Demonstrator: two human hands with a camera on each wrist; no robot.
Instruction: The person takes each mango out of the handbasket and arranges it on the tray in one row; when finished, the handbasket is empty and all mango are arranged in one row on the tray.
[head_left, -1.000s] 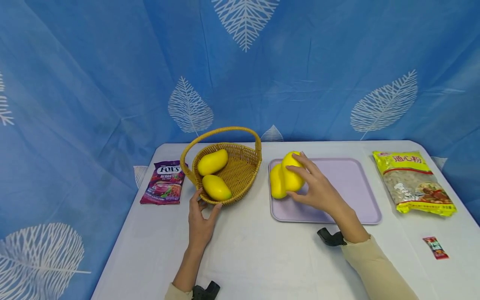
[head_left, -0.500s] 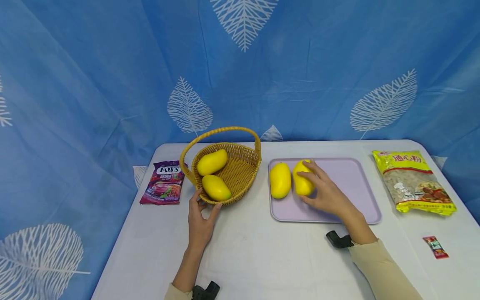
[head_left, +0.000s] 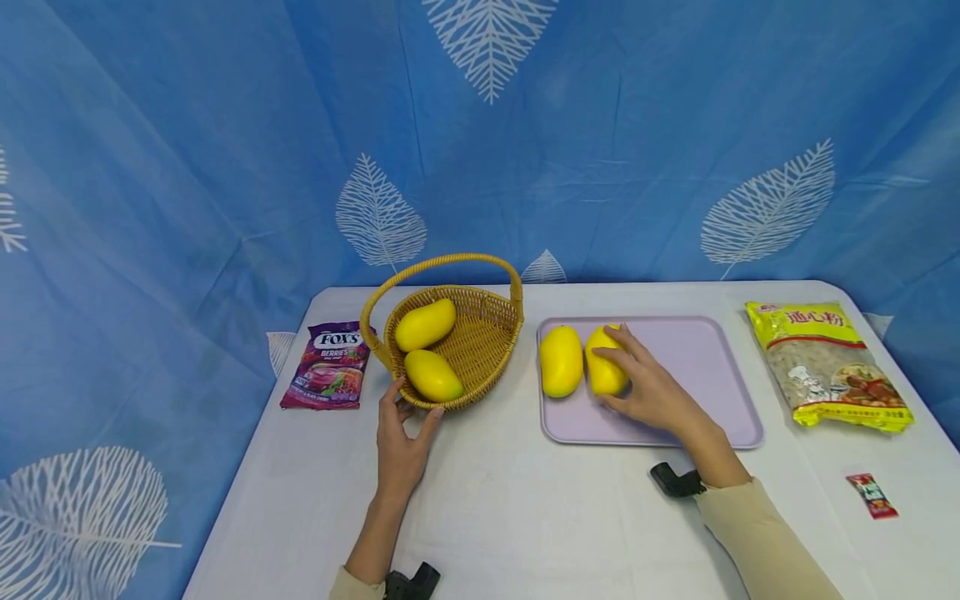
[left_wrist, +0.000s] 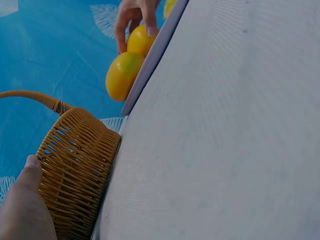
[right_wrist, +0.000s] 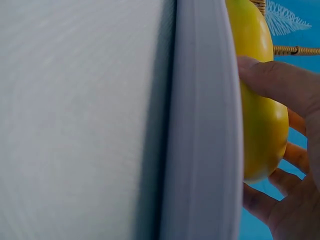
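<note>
At centre-right, a mango (head_left: 603,377) was held on the tray (head_left: 697,358) by the right grip (head_left: 648,390); at centre-left, the basket (head_left: 480,346) by the left grip (head_left: 402,448). Nudging the neighbouring mango (head_left: 561,362) was best avoided.

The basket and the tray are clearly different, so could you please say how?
The basket is woven and golden brown; the tray is smooth and pale purple. The basket is deep, with an arched handle; the tray is shallow, with none visible. Both bear yellow mangoes.
</note>
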